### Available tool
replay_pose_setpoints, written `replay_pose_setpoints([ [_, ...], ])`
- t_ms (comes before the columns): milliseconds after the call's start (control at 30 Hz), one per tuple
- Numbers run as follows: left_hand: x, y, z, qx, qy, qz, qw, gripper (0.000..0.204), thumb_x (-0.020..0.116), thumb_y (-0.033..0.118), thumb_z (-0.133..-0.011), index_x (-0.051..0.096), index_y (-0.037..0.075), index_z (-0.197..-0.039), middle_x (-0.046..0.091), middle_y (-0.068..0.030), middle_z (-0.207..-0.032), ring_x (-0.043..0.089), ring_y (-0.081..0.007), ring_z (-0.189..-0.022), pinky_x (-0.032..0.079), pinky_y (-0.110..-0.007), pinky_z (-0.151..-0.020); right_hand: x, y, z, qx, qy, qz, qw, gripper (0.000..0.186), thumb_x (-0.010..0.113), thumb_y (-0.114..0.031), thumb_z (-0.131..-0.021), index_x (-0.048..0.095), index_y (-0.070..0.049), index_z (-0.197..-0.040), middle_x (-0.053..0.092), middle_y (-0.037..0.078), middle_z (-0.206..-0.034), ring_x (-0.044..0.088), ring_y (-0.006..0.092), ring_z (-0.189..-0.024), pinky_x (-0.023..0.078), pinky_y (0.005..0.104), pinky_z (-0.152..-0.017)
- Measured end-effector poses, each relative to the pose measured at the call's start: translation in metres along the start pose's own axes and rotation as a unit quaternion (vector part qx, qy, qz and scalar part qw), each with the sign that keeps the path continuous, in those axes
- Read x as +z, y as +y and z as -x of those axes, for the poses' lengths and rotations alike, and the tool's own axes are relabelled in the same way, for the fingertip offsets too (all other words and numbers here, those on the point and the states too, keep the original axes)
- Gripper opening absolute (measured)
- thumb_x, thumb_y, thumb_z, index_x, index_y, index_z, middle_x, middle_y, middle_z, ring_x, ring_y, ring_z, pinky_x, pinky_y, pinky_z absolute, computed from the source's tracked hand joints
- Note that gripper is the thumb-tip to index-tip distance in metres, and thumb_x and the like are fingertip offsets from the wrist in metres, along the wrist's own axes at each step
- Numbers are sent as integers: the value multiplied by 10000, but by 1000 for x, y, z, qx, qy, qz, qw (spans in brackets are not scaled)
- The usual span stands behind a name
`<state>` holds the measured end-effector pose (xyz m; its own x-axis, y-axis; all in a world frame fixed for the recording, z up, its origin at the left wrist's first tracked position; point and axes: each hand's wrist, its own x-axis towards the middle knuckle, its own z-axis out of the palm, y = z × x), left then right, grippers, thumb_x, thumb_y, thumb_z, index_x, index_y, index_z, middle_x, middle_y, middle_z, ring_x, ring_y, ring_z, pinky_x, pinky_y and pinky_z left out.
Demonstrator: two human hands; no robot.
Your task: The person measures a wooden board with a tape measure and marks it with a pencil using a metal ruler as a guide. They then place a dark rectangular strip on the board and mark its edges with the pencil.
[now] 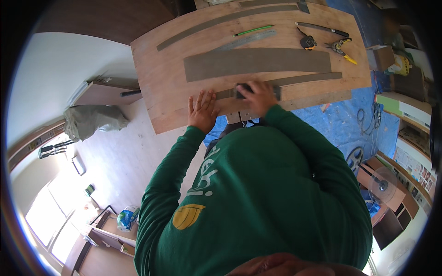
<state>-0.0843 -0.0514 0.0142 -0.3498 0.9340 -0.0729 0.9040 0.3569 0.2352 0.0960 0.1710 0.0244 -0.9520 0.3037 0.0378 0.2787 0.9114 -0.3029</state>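
Observation:
A narrow grey-brown strip (pixel 313 78) lies along the near side of a wooden board (pixel 156 92). My left hand (pixel 202 110) rests flat with its fingers spread, at the strip's left end. My right hand (pixel 261 97) is closed over a dark, flat block (pixel 242 90) on the strip; it looks like a sanding block, partly hidden by my fingers. Just beyond both hands is a wide grey-brown panel (pixel 258 62). Farther off lie a metal ruler (pixel 244 40) and a green pencil (pixel 253 30).
On the board's right side are a tape measure (pixel 308 42), yellow-handled snips (pixel 341 49) and a dark-handled long tool (pixel 322 29). Another strip (pixel 225 19) curves along the far side. Blue sheeting (pixel 340 119) covers floor at right, with a coiled cord (pixel 369 118) on it.

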Motion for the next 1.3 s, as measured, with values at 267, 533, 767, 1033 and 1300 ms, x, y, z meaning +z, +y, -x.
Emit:
replay_pose_setpoints([
  [267,7,0,2,-13,-16,32,999,572,557,372,-1016,493,129,-1530,362,-10,-1660,245,-253,-1566,134,-597,-1261,-9,70,55,100,74,25,992,537,680,-340,-924,605,-205,-1438,591,152,-1317,572,382,-1174,440,559,-960],
  [533,3,0,2,-12,-11,8,1000,569,566,355,-1011,496,122,-1525,388,-22,-1646,253,-259,-1564,142,-593,-1259,-5,20,20,97,40,28,994,542,693,-371,-925,599,-253,-1445,586,142,-1290,575,373,-1132,451,560,-927],
  [767,7,2,1,-11,-24,11,1000,569,527,367,-1029,476,116,-1538,361,-28,-1662,237,-268,-1571,120,-591,-1262,3,38,37,112,102,21,988,546,696,-324,-907,611,-208,-1433,602,135,-1249,599,362,-1102,478,503,-910],
  [1033,4,4,3,-26,-35,11,999,577,518,363,-1033,456,118,-1552,347,-32,-1669,213,-281,-1577,112,-592,-1263,-7,58,47,143,113,8,983,536,698,-334,-882,624,-243,-1404,586,129,-1291,562,388,-1119,460,561,-881],
  [1300,4,3,0,-16,-40,0,999,573,509,365,-1037,458,114,-1550,349,-37,-1668,210,-283,-1578,117,-593,-1262,18,0,11,88,71,6,994,571,728,-321,-886,596,-238,-1436,577,148,-1312,581,407,-1127,468,559,-923],
])
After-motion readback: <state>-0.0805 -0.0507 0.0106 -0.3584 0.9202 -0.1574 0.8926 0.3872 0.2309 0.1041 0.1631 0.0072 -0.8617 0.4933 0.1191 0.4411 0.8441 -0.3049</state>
